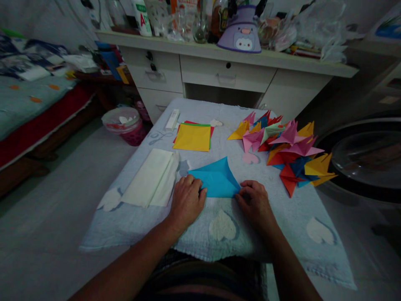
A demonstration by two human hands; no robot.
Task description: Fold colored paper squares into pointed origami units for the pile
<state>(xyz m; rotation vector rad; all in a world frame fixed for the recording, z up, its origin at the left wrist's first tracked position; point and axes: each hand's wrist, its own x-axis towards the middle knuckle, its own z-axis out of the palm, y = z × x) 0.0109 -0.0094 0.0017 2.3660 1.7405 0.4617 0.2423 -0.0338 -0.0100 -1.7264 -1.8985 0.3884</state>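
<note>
A partly folded blue paper sheet (216, 179) lies on the towel-covered table (282, 217) in front of me. My left hand (186, 201) rests on the paper's near left corner, fingers curled and pressing down. My right hand (255, 204) pinches the paper's near right corner with bent fingers. Both hands touch the blue paper and nothing else.
A stack of coloured square sheets (192, 136), yellow on top, lies further back. A heap of folded origami pieces (288, 150) sits to the right. Folded white cloth (153, 177) lies left; scissors (159, 136) and a white tube (172, 119) beyond. A pink bin (123, 124) stands on the floor.
</note>
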